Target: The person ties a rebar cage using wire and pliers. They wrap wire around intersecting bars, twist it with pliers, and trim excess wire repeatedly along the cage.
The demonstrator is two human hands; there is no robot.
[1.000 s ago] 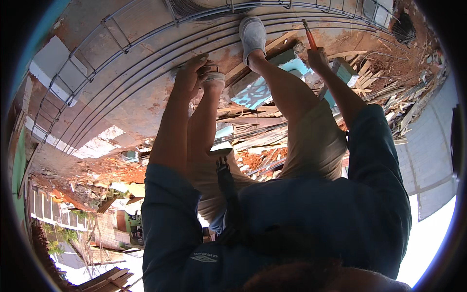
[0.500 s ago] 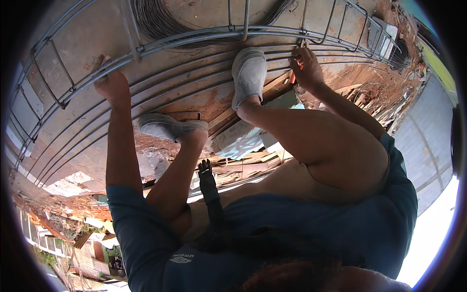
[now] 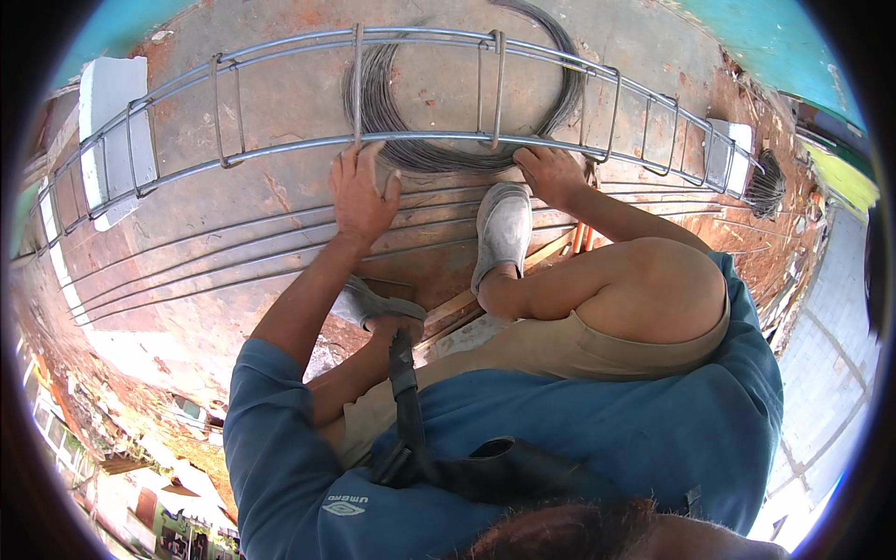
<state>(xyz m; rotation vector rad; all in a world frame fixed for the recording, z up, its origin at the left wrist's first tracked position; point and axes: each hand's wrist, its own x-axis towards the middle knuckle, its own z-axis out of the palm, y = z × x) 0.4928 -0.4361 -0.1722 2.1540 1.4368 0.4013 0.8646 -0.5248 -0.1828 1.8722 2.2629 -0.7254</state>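
Note:
A long reinforcing-bar cage [image 3: 308, 147] lies across in front of me, its steel rods joined by bent stirrups [image 3: 499, 89]. My left hand [image 3: 362, 198] is at the cage's near rod, fingers stretched up to the foot of a stirrup [image 3: 357, 89] and thumb apart. Further right, my right hand [image 3: 557, 177] is closed, with curled fingertips just under the near rod. Whatever those fingers pinch is too small to make out. Orange tool handles [image 3: 583, 237] show below my right forearm; the forearm hides the rest, and whether they touch the hand I cannot tell.
A coil of dark wire [image 3: 401, 131] lies on the concrete floor beyond and under the cage. Loose steel rods [image 3: 252, 231] run between the cage and my grey shoes [image 3: 504, 229]. White blocks [image 3: 117, 140] stand near the cage's ends. Wood scraps and reddish soil lie around.
My left hand has let go of the rod at the left and moved right to a stirrup. My right hand has shifted left along the near rod. The view has tilted, showing more floor beyond.

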